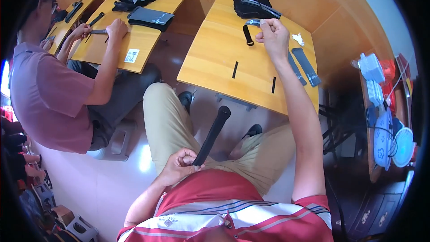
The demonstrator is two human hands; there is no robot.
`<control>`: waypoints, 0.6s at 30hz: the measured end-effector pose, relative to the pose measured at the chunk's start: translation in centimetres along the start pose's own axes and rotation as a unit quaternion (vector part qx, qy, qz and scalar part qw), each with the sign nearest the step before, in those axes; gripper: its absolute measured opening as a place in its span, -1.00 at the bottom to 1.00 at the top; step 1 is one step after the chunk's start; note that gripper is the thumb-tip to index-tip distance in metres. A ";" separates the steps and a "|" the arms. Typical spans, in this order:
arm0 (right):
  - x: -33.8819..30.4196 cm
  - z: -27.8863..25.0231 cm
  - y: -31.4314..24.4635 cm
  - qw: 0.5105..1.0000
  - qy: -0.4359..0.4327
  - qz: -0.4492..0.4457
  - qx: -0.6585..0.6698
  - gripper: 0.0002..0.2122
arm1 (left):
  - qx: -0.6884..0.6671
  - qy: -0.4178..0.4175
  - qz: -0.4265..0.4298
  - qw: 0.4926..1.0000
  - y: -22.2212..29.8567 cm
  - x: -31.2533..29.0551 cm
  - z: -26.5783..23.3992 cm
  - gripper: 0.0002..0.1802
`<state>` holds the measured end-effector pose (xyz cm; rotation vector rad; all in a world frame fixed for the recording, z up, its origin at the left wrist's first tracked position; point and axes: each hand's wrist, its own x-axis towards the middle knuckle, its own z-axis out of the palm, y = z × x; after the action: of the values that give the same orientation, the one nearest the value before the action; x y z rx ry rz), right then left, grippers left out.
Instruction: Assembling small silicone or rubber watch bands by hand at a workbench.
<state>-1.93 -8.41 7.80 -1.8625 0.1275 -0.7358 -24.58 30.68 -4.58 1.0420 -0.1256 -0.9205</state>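
Over my lap, my left hand (pixel 179 166) pinches the lower end of a long black strap (pixel 212 135), whose rounded end points up toward the table. My right hand (pixel 274 38) is stretched out over the far right part of the wooden table (pixel 208 54), with thumb and fingers closed on a grey card band (pixel 254 22). From that band hangs a black looped strap (pixel 247 35). Two short black strips (pixel 235 70) lie apart near the table's front edge. Beside my right forearm are two grey printed cards (pixel 306 66), one partly covered by the arm.
A pile of black straps (pixel 256 8) and a crumpled white scrap (pixel 298 40) lie on my table. To the left, a co-worker (pixel 58 89) handles a strap at another table (pixel 148 49) bearing grey cards (pixel 151 16). Basins and boxes (pixel 380 130) stand at right.
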 end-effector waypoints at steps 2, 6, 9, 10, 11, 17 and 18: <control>0.7 1.8 0.5 1.000 -0.014 0.002 0.010 -0.78 | -0.001 -0.002 0.003 1.000 -0.2 0.3 -0.7 -0.71; 2.3 4.3 1.3 0.999 -0.001 -0.035 -0.029 -0.81 | -0.003 -0.023 0.022 0.999 -0.7 1.2 -1.8 -0.73; 3.5 5.5 2.5 0.986 0.022 -0.098 -0.133 -0.84 | 0.006 -0.033 0.007 0.999 -0.7 1.6 -2.3 -0.73; 3.8 5.9 3.0 0.972 0.035 -0.132 -0.193 -0.86 | 0.004 -0.031 0.007 0.999 -0.8 1.8 -2.4 -0.73; 3.8 6.1 3.5 0.972 0.032 -0.132 -0.192 -0.86 | -0.003 -0.031 0.011 0.999 -0.9 1.9 -2.5 -0.73; 2.7 7.1 4.5 0.931 0.066 -0.238 -0.269 -0.92 | -0.024 -0.021 0.015 0.999 -0.9 2.1 -2.7 -0.74; 3.0 6.9 4.5 0.931 0.065 -0.238 -0.269 -0.92 | -0.024 -0.022 0.016 0.999 -0.8 2.1 -2.7 -0.74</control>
<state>5.38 -5.95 3.58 -2.4029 -0.0496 -1.2555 -22.38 30.91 -7.37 0.9726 -0.1548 -0.9126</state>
